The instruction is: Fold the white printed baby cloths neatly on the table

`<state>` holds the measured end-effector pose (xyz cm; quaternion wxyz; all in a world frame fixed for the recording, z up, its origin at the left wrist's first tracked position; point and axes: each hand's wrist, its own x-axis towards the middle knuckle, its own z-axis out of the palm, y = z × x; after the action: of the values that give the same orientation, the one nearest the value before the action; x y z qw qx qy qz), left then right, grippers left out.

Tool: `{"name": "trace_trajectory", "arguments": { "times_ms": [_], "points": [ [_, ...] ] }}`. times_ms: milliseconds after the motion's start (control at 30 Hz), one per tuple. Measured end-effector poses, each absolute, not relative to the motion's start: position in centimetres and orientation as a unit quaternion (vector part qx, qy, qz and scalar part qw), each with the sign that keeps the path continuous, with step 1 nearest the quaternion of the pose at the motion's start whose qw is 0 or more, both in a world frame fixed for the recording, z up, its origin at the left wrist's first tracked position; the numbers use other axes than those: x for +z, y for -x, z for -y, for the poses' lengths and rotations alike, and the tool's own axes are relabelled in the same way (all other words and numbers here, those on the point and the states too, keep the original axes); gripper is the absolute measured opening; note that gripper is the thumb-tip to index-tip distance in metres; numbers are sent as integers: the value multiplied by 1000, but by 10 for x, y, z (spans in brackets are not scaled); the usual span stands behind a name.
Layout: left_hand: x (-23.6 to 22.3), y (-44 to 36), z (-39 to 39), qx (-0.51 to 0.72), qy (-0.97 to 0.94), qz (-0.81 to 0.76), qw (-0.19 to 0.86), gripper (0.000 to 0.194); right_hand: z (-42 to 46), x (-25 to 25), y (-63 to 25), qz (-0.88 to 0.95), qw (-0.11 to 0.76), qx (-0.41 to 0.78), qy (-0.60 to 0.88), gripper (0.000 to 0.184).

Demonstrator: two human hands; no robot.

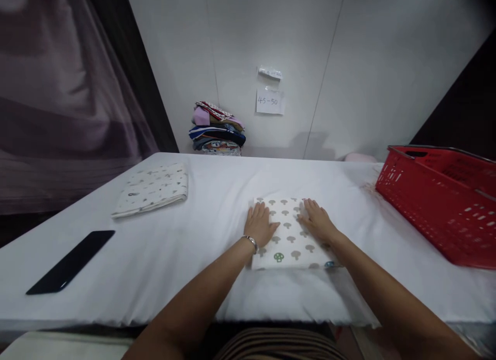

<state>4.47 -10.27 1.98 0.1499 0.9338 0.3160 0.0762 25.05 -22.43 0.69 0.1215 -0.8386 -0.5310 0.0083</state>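
"What's closest to you?"

"My striped top (279, 344), at the table's near edge. Just past it lies a folded white cloth (289, 246) printed with mushrooms, mostly grey-brown, one green by the near edge and a blue patch at the near right corner."

"And your fingers?"

"Unclenched, grasping nothing. My left hand (260, 225), with a silver bracelet (251, 241) at the wrist, lies palm down along the cloth's left side. My right hand (318, 221) lies palm down on its right side, fingertips near the far edge."

"What's it all resting on?"

"A table (209, 194) under a white, slightly creased sheet. Well to my left is a flat black slab (72, 262), set at a slant. To my right stands a red basket (422, 200) with slotted sides."

"Farther off?"

"Beyond the slab, another folded cloth (155, 189), white with small dark prints. At the table's far edge there's a pile of folded fabrics (217, 130), and behind that a pale wall (294, 29) with a paper (270, 102) reading '45-50'."
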Motion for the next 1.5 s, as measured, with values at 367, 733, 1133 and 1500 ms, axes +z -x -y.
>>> {"name": "trace_trajectory", "arguments": {
  "times_ms": [367,733,1133,1500],
  "points": [
    [-5,-42,89,96,-913,-345,194,69,218,-20,-267,551,203,41,808,62],
    [-4,-41,87,121,-913,-333,200,66,260,2,-265,316,460,276,782,76],
    [-7,-50,100,104,-932,-282,203,58,227,33,-296,437,257,67,860,57],
    [-3,-53,47,208,-896,-325,222,30,261,-10,-138,701,130,-36,700,61]
  ]
}}
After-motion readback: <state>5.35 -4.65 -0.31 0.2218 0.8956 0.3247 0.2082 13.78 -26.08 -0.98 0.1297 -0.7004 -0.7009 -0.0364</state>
